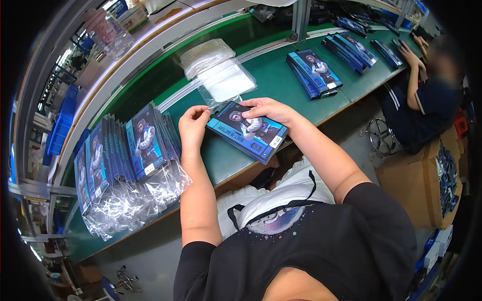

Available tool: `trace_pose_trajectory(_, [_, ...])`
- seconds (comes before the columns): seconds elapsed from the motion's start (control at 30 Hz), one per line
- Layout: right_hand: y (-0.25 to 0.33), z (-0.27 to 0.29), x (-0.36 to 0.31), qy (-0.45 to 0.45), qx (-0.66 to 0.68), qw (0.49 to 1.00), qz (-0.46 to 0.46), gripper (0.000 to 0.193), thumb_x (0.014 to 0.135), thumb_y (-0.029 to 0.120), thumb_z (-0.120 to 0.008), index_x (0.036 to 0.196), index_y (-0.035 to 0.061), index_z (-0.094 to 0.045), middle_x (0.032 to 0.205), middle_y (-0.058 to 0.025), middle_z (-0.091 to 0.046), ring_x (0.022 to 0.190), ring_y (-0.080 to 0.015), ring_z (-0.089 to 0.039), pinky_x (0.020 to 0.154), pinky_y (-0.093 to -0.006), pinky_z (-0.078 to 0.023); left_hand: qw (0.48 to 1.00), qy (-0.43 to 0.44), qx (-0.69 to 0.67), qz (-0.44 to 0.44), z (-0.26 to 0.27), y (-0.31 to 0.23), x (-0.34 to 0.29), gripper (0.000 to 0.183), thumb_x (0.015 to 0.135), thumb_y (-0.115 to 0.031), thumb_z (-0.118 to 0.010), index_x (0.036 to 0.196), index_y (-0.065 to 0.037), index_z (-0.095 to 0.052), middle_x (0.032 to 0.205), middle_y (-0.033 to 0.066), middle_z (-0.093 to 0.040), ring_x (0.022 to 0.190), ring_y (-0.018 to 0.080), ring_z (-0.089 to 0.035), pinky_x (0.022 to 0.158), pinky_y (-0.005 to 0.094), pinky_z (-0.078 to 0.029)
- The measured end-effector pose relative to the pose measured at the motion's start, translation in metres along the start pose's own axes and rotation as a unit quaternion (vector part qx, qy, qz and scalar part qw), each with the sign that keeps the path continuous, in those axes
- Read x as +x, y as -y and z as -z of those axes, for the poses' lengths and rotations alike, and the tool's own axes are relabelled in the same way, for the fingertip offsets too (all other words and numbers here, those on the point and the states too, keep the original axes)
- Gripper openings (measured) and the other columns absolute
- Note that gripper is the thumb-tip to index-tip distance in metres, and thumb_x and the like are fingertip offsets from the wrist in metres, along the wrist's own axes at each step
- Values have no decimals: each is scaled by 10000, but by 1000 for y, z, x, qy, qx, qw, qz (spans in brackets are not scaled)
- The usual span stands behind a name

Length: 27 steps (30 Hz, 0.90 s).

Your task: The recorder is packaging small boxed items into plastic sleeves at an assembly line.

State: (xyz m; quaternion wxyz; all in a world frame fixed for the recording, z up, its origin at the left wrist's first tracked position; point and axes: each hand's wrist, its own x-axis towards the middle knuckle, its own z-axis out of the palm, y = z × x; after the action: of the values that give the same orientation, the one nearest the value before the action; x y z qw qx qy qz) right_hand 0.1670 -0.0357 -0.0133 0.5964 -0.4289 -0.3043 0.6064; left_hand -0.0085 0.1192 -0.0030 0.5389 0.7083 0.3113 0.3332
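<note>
A flat blue-and-black printed box (248, 131) lies tilted over the front edge of the green bench, before my body. My right hand (271, 110) grips its far right side, with a fingertip resting on the printed face. At the box's far left corner, my left hand (195, 125) is closed in a pinch where the edge of a clear plastic bag (213, 104) shows. Just beyond lies a stack of clear, flat bags (228, 80), with a second bundle (206, 56) behind it. To my left, several similar boxes in clear bags (145, 138) stand packed in rows, loose film ends toward me.
Fanned stacks of unbagged boxes (314, 72) lie on the green bench (351, 88) to the right. Farther right, a co-worker (422, 95) sits handling something. A cardboard carton (409, 175) stands below the bench. A metal-framed shelf (145, 37) runs along the back.
</note>
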Motion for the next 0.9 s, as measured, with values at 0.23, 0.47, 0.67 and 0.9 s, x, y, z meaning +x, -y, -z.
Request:
trace_pose_trajectory(0.23, [-13,-14,-24,9,66,997,-48,446,824,117,-648,1186,-94,-496,1010,-183,-644,804,-189,-678,701,-281,-568,999,-8,28,18,0,-10,-13,138,796,-56,-630,907,26,-647,769,34,-627,660,89,-573,626,211,-467])
trace_pose_trajectory(0.47, [-23,-36,-61,53,213,974,-57,346,876,158,-590,1147,-52,-543,967,-144,-662,779,-168,-669,710,-275,-548,998,28,45,17,3,-49,-38,152,805,-48,-603,929,28,-648,763,3,-604,665,56,-527,626,185,-414])
trace_pose_trajectory(0.67, [-37,-44,-55,95,316,943,-29,298,878,170,-588,1111,-14,-558,969,-130,-655,779,-166,-667,691,-285,-550,993,69,82,44,6,-61,-51,183,815,-30,-621,989,14,-655,806,15,-626,699,69,-550,632,202,-437])
trace_pose_trajectory(0.9, [-31,-46,-68,67,239,969,-6,417,857,80,-592,1242,-27,-473,1047,-132,-633,842,-174,-664,739,-294,-555,998,-15,-25,48,3,-51,-69,127,826,-32,-612,942,13,-637,816,41,-628,744,98,-581,698,219,-462])
